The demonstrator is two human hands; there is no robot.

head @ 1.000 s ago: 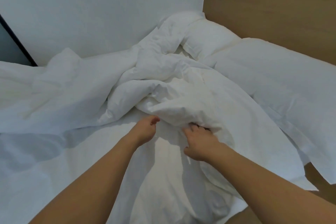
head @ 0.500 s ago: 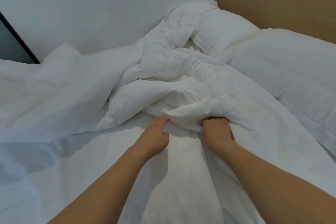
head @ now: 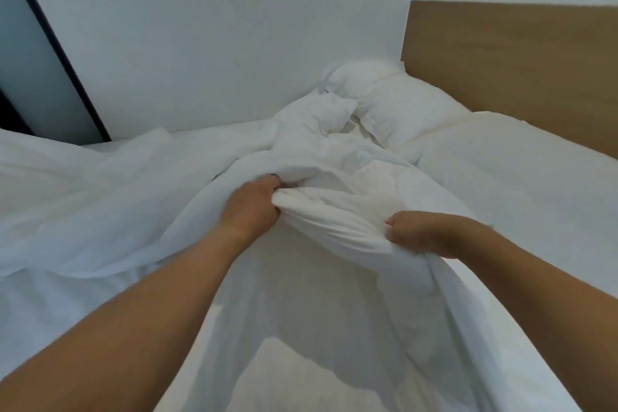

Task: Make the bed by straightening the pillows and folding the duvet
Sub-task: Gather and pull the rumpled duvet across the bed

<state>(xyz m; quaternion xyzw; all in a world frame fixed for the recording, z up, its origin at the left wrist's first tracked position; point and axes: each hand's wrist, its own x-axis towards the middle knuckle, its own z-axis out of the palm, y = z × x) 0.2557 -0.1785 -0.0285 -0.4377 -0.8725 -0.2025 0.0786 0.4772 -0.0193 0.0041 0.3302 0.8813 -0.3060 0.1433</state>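
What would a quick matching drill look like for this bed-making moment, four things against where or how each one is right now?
Things:
1. left hand
2. right hand
3. far pillow
4. headboard

States or places:
A. wooden brown, upright against the wall at the right
B. grips a bunched fold of the duvet, nearer the crumpled heap
C. lies in the corner where wall and headboard meet, partly under crumpled duvet
D. grips the same duvet edge further right

Pairs: 1-B, 2-D, 3-C, 4-A
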